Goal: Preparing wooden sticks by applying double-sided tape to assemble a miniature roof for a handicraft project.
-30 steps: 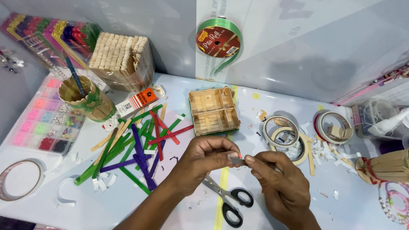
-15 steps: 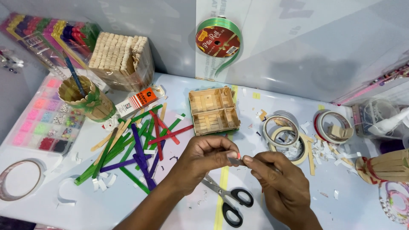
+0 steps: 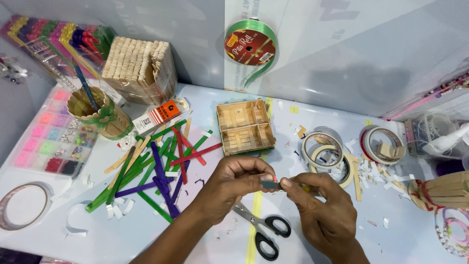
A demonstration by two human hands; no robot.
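Head view: left hand [image 3: 234, 183] and right hand [image 3: 320, 205] meet above the surface [image 3: 391, 239], each grip pinched on a small dark piece [image 3: 270, 185] held between fingertips, over the scissors [image 3: 264, 230], near the wooden tray [image 3: 244, 127].

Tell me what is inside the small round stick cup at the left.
A blue stick leans out of the stick cup, tied with a green bow. The cup's wall hides its bottom, so anything else inside cannot be seen.

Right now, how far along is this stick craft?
Done: a two-compartment stick box stands glued. In hand: both hands, left hand and right hand, pinch a small piece. Left: loose coloured sticks lie unused; scissors rest nearby.
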